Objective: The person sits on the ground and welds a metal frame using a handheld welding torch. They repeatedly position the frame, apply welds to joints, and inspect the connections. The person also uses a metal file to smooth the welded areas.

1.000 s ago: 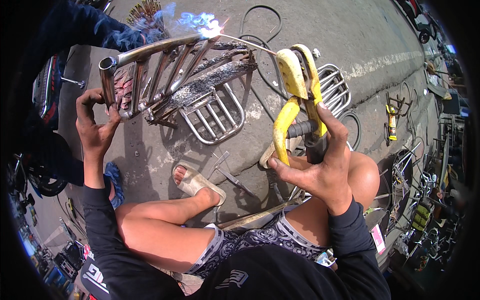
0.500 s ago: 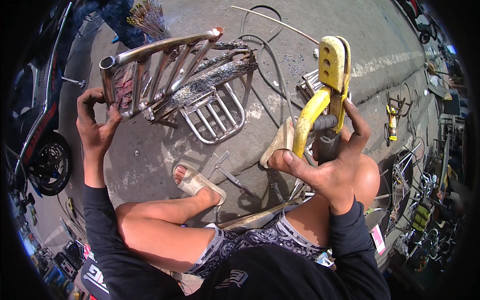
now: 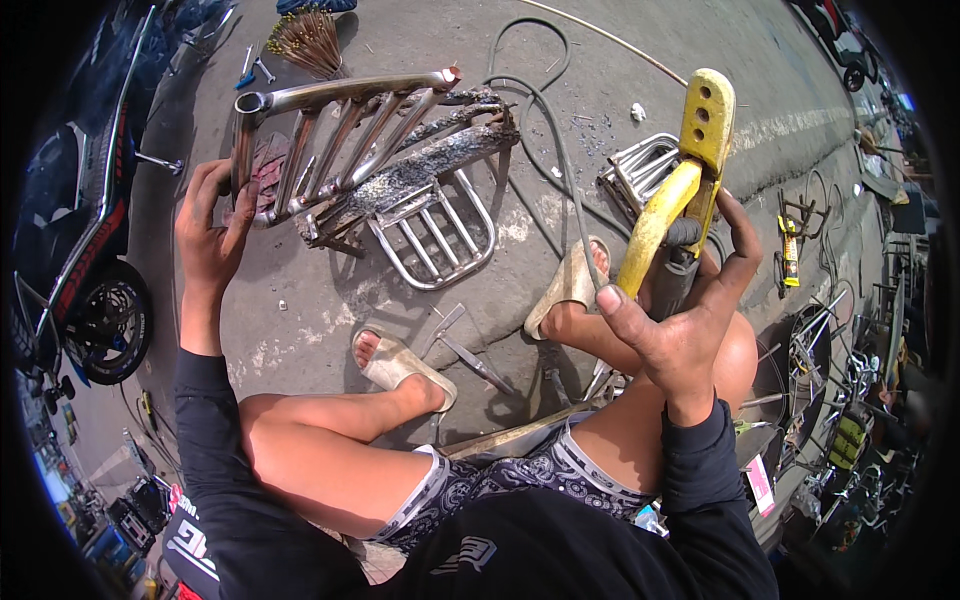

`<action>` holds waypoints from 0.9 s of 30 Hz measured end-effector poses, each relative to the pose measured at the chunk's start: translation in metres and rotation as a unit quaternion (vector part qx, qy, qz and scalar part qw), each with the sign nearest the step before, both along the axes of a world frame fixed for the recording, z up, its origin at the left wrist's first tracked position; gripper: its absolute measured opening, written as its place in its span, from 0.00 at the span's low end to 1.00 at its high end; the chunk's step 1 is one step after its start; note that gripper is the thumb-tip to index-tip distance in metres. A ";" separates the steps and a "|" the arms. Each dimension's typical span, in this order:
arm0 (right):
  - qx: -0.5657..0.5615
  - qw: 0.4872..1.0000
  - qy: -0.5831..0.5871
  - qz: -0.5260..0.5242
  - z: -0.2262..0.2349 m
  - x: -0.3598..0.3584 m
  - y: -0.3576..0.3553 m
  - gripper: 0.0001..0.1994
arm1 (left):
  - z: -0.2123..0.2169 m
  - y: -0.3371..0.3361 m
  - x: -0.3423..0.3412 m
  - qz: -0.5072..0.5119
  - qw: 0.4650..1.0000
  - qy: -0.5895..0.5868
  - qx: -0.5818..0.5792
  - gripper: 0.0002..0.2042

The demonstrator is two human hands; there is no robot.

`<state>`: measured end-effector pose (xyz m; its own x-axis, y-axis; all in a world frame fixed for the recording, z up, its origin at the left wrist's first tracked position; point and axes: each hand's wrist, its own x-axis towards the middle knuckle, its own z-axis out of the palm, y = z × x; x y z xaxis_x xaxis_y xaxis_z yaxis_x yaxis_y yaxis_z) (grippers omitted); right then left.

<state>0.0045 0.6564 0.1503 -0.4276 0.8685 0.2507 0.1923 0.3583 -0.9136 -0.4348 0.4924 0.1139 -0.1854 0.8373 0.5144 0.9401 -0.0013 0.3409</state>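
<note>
My left hand (image 3: 213,225) is closed round the near left end of a bare metal tube rack (image 3: 340,90), tilted up with several crossbars. The rack's lower side is at a spatter-crusted metal stand (image 3: 410,175); whether they touch I cannot tell. In my right hand (image 3: 690,335) is a yellow welding electrode holder (image 3: 706,120), its dark handle wrapped by the fingers while the thumb rests along the side. A thin welding rod (image 3: 610,42) runs from the holder's jaw toward the upper left, apart from the rack. Its far end is out of view.
Beside the stand lies a shiny tube rack (image 3: 432,240); more tubes (image 3: 640,170) lie behind the holder. A cable (image 3: 545,115) loops across the concrete. Near my sandalled feet is a hammer (image 3: 465,352). A bundle of rods (image 3: 305,42) lies at the back, a motorcycle (image 3: 105,320) at left.
The held rack and my left hand have shifted slightly right and down. My right hand has carried the electrode holder right, and the rod has moved with it. Smoke at the upper left has thinned.
</note>
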 end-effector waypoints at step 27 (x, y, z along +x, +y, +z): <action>-0.002 0.999 0.017 -0.032 0.019 -0.011 -0.011 0.48 | -0.081 -0.226 -0.095 0.289 0.858 0.152 -0.396 0.15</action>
<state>-0.0060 0.6452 0.1691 -0.3630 0.8948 0.2601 0.1835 0.3423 -0.9215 -0.5301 0.2664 0.0331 -0.6461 0.7595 -0.0763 0.7510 0.6146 -0.2414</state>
